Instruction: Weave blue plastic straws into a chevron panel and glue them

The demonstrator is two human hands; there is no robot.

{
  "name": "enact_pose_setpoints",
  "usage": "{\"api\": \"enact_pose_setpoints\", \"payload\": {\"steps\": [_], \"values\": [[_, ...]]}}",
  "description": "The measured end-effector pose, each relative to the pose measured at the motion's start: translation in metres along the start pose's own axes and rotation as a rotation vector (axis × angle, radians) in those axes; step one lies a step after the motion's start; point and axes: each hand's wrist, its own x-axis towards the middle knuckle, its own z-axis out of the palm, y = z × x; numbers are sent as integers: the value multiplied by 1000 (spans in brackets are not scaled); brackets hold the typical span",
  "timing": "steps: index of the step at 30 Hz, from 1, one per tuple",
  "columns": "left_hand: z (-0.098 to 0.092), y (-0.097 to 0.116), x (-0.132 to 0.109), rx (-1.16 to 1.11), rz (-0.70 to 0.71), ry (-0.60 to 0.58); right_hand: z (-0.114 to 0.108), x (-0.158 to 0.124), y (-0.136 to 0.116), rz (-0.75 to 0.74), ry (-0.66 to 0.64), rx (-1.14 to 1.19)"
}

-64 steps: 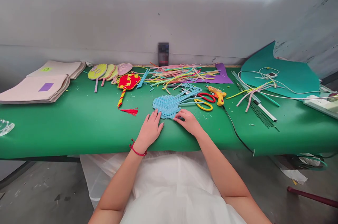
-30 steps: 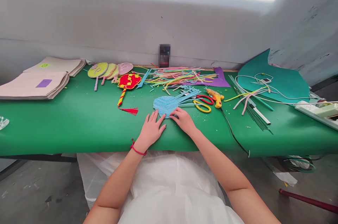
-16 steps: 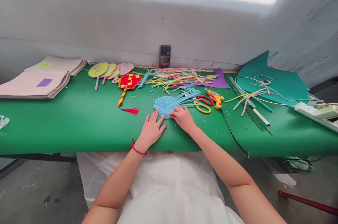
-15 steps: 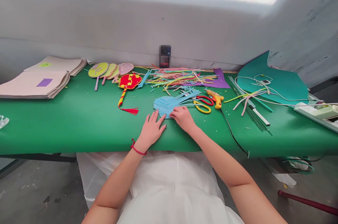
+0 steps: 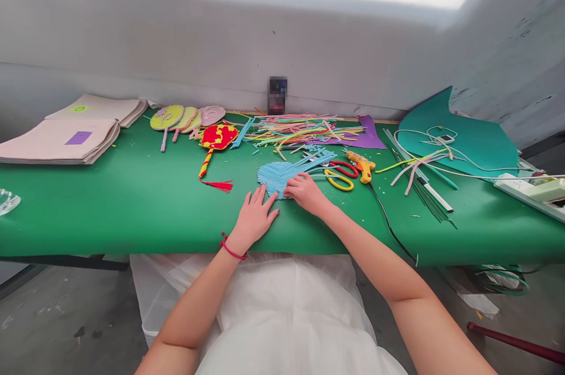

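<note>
A light blue woven piece (image 5: 276,173) made of thin strips lies flat on the green table (image 5: 132,204), with loose strip ends fanning toward the back right. My left hand (image 5: 255,216) rests flat on the table with its fingers stretched out, the fingertips touching the piece's near edge. My right hand (image 5: 305,192) lies on the piece's near right side with its fingers curled down onto the strips. A red cord circles my left wrist.
Behind the piece lie yellow scissors (image 5: 339,179), red scissors (image 5: 345,167), a yellow glue gun (image 5: 362,164) with a black cord, and a heap of coloured strips (image 5: 300,126). Finished round fans (image 5: 185,119), a red-and-yellow tasselled fan (image 5: 215,138), paper stacks (image 5: 66,136), teal sheet (image 5: 463,133), power strip (image 5: 529,189).
My right hand has slid a little left along the blue piece's near edge. My left hand has stayed flat in the same place. The view has shifted slightly.
</note>
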Motion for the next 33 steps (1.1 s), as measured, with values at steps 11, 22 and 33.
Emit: {"api": "enact_pose_setpoints", "payload": {"steps": [11,22,33], "values": [[-2,1,0,46,-2,-34,-10,25,21,-366,-233,-38],[-2,1,2,50,-5,-51,-6,17,40,-300,-221,106],[-1,0,2,55,0,-50,-12,-5,41,-159,-75,-55]]}}
